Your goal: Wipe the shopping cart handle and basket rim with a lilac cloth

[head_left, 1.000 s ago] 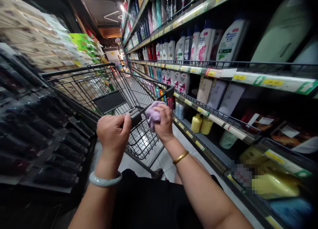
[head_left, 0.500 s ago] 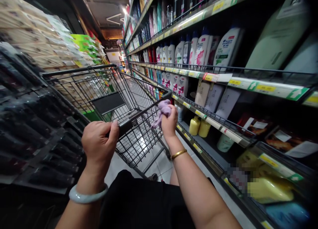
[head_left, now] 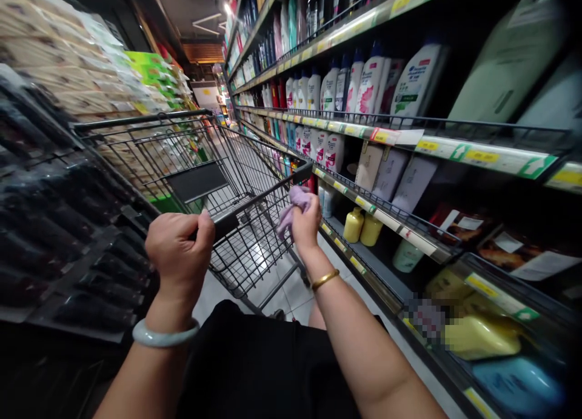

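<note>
A black wire shopping cart (head_left: 236, 243) stands before me, with bare wire mesh showing inside its basket. My left hand (head_left: 179, 243) is closed around the left end of the cart's handlebar (head_left: 227, 222), thumb lying along the top. Bunched in my right hand (head_left: 307, 220) is a crumpled lilac cloth (head_left: 291, 210); the fingers are closed on it. That hand is close to the handlebar's right end; whether it touches the bar I cannot tell. A pale bangle circles my left wrist, a gold one my right.
Shelves with shampoo bottles (head_left: 370, 85) line the right side, close to my right arm. Yellow bottles (head_left: 353, 225) stand on a lower shelf. On the left are stacked tissue packs (head_left: 59, 61) and a rack of dark packaged goods (head_left: 91, 243). The tiled aisle runs ahead.
My right hand and the cloth have shifted slightly down and left in view. The left hand has risen slightly in view, keeping its grip on the handlebar. The shelves look almost the same.
</note>
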### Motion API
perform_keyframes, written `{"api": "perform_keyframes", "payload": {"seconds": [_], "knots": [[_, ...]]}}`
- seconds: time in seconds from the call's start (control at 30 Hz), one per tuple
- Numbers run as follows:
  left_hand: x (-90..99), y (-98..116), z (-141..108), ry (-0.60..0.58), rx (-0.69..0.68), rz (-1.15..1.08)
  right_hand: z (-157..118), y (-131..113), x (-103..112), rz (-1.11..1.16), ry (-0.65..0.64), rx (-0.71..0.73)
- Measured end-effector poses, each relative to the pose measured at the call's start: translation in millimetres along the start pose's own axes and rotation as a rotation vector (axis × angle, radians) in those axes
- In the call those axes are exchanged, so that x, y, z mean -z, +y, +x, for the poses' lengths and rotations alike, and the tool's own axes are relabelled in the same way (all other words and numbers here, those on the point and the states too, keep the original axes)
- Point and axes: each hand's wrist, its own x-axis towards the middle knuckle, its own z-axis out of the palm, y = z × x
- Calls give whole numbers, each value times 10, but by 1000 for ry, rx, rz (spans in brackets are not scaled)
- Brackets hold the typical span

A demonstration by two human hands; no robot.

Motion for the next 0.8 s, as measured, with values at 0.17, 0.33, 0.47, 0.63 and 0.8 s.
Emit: {"api": "perform_keyframes", "payload": {"seconds": [0.17,0.33,0.47,0.63,0.8], "knots": [[-84,48,63,-41,-12,14,-245,-119,5,-22,-229,474],[-125,98,77,-47,2,13,247,222,111,-178,22,-85],[-181,134,87,-38,43,30,-116,51,74,-159,-114,56],[-253,164,141,-85,37,36,-465,-212,58,-73,-362,473],[-350,196,168,-52,23,6,-67,13,91,-163,-38,-44]]}}
